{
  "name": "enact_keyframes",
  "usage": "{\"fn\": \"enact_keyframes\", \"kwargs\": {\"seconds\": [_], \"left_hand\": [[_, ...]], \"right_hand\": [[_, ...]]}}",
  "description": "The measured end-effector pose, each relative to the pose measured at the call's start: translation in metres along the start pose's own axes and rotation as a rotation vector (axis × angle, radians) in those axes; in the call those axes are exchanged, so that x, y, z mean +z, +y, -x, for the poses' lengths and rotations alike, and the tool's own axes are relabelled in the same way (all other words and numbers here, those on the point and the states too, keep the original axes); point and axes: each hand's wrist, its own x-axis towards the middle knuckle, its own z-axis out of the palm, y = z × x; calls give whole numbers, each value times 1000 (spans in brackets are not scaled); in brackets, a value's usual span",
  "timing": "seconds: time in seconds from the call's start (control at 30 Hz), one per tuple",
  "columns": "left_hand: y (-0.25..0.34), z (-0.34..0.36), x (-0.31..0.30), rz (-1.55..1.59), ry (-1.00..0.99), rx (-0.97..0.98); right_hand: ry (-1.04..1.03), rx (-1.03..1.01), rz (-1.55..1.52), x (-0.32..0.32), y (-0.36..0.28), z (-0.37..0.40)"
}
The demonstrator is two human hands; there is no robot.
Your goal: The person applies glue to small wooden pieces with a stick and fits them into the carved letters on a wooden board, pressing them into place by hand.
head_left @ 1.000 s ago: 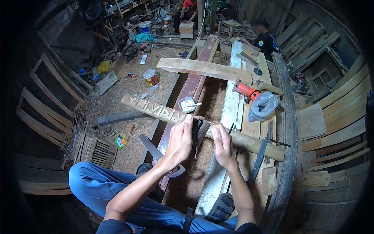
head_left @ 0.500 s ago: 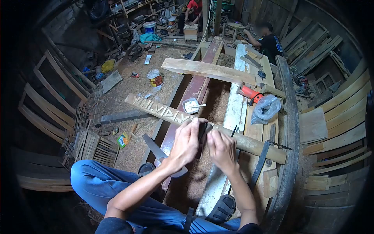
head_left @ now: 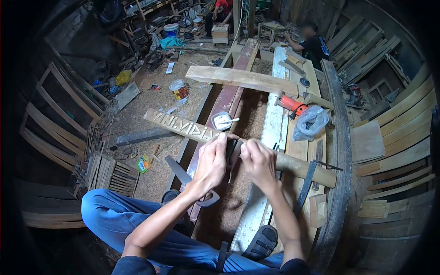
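A long wooden plank point(head_left: 183, 126) with letters carved into its left part lies slantwise across the workbench beams. My left hand point(head_left: 211, 164) grips a dark piece, apparently sandpaper point(head_left: 233, 150), and presses it on the plank's middle. My right hand point(head_left: 257, 164) is closed on the same dark piece from the right, its fingers meeting the left hand. The plank's rounded right end point(head_left: 316, 173) sticks out past my right hand.
A small cup with white paste and a stick point(head_left: 222, 121) stands just beyond the plank. An orange power tool point(head_left: 289, 104) and a plastic bag point(head_left: 310, 123) lie to the right. A paint can point(head_left: 178, 89) sits on the sawdust floor. Another person point(head_left: 313, 45) works at the far end.
My right hand slid left along the plank and closed in on the dark piece beside my left hand. The view shifted slightly.
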Motion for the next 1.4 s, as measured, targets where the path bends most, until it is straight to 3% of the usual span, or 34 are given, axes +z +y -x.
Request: {"fn": "enact_keyframes", "kwargs": {"seconds": [0.07, 0.13, 0.2, 0.27, 0.3, 0.33, 0.5, 0.53, 0.6, 0.63, 0.7, 0.8, 0.93, 1.0, 1.07, 1.17, 1.33, 1.4], "left_hand": [[3, -1, -1, 9, 3, -4], [-4, -1, 1, 62, 0, 119], [-2, 1, 3, 57, 4, 78], [6, 2, 1, 42, -11, 21], [3, 2, 3, 47, 15, 114], [7, 2, 1, 52, -10, 99], [3, 1, 2, -25, 26, 82], [1, -1, 2, -23, 32, 88], [-3, -4, 2, -11, 52, 201], [1, -1, 1, 5, 11, 78], [3, 1, -1, -19, 17, 53], [-4, -3, 2, 35, 55, 65], [-4, -2, 1, 71, 17, -17], [-2, -2, 2, 9, 28, 58], [-8, -6, 4, 6, 53, 157], [2, -3, 4, 27, 6, -4], [-1, -2, 10, 24, 20, 155], [-8, -2, 9, -12, 16, 35]], "right_hand": [[-65, 23, -20, -1, -13, 12], [-23, -129, -41, -3, -27, 11], [-22, -25, -18, 2, -5, 8], [14, -52, 52, -5, -2, -1], [-83, -41, 34, -5, -10, 12], [-11, -152, -13, -2, -24, 14], [-17, -17, 74, -6, -1, 0], [-112, -30, 52, -9, -12, 9], [-3, -134, -6, -3, -23, 12], [-46, -60, -17, -2, -13, 12], [-57, 30, 6, -3, -5, 2], [-17, -85, -67, -2, -27, 13], [-57, 39, 3, -1, 0, 4], [-51, 28, 34, -1, -9, 11], [-5, -114, -7, -2, -26, 17], [-75, -3, 55, -4, -2, 9], [-37, -64, -6, -3, -20, 16], [-90, 120, 26, -6, -2, 8]]}}
